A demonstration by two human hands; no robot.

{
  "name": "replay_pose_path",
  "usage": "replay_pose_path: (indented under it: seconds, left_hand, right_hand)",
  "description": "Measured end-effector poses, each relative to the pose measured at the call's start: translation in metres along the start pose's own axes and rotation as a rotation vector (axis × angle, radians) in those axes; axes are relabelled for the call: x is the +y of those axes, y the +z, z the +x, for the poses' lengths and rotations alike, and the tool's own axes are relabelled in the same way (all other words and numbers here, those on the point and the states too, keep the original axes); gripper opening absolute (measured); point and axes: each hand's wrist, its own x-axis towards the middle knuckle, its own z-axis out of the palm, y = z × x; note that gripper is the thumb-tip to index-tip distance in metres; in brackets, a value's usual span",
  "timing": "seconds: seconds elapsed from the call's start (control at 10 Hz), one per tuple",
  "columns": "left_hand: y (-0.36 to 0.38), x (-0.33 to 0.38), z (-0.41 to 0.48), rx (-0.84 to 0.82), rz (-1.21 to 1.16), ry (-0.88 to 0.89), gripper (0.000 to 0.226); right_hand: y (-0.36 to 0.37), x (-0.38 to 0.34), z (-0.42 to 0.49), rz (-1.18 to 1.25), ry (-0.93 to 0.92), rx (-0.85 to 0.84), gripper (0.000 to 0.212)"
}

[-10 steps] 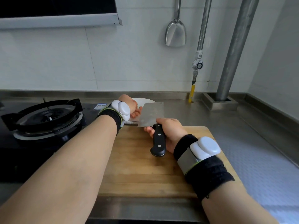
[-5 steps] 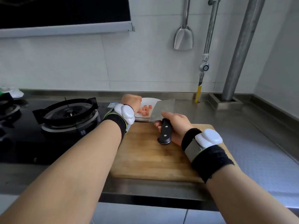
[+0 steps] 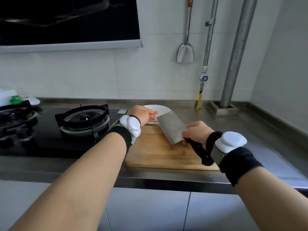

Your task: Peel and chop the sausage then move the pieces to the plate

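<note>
While the right hand has its grip wrapped round the black handle of a cleaver, the broad grey blade lies tilted above the far part of the wooden cutting board, its tip reaching up toward the white plate. That plate sits on the steel tabletop just beyond the board's far edge, partly hidden by the blade and by the left hand. The left hand hovers over the plate's near left rim, knuckles up, fingers curled under; whether its grip has hold of anything I cannot tell, since the fingertips are turned away and blurred. A small pinkish piece shows at the left fingertips, right against the cleaver's upper edge, which may be a sausage piece or a fingertip; it is too small to tell. Other sausage pieces on the plate are hidden from this angle. The board's visible surface shows bare wood. Both wrists carry black bands with white pods. To the left of the board a black gas hob sits set into the tabletop, and a steel spatula hangs on the tiled wall beside a metal pipe.
</note>
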Motion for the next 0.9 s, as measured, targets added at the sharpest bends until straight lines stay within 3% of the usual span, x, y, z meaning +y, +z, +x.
replay_pose_path:
  seconds: [0.1,0.2,0.3,0.4,0.5,0.6,0.7,0.8,0.9]
  left_hand:
    - [-0.004,-0.001,-0.013,-0.052,0.057,-0.032,0.019]
    - [-0.008,-0.002,-0.020,-0.147,0.110,-0.085,0.055]
    - [-0.013,-0.006,-0.029,-0.160,0.134,-0.082,0.063]
    - [-0.018,-0.010,-0.032,-0.029,0.179,0.037,0.032]
    - [-0.020,-0.010,-0.037,0.027,0.146,0.055,0.027]
    - [-0.017,-0.007,-0.045,-0.037,0.079,-0.030,0.032]
    - [-0.014,-0.007,-0.046,0.006,0.099,0.015,0.024]
    - [-0.010,-0.003,-0.047,-0.088,0.013,-0.008,0.025]
    - [-0.003,-0.001,-0.038,-0.017,-0.072,0.027,0.049]
  right_hand:
    - [-0.002,0.004,-0.005,-0.114,-0.045,0.035,0.016]
    - [-0.002,0.003,-0.008,-0.231,-0.077,0.032,0.022]
    - [-0.004,0.002,-0.012,-0.388,-0.053,0.059,0.004]
    - [-0.003,0.001,-0.018,-0.540,-0.021,0.092,0.011]
    - [0.002,-0.001,-0.024,-0.667,-0.089,0.118,0.018]
    - [0.004,-0.001,-0.031,-0.794,-0.112,0.178,0.015]
    - [0.005,0.001,-0.031,-0.889,-0.123,0.208,0.008]
    - [-0.002,0.003,-0.022,-0.875,-0.154,0.240,0.013]
    - [-0.010,-0.002,-0.012,-0.688,-0.176,0.261,0.026]
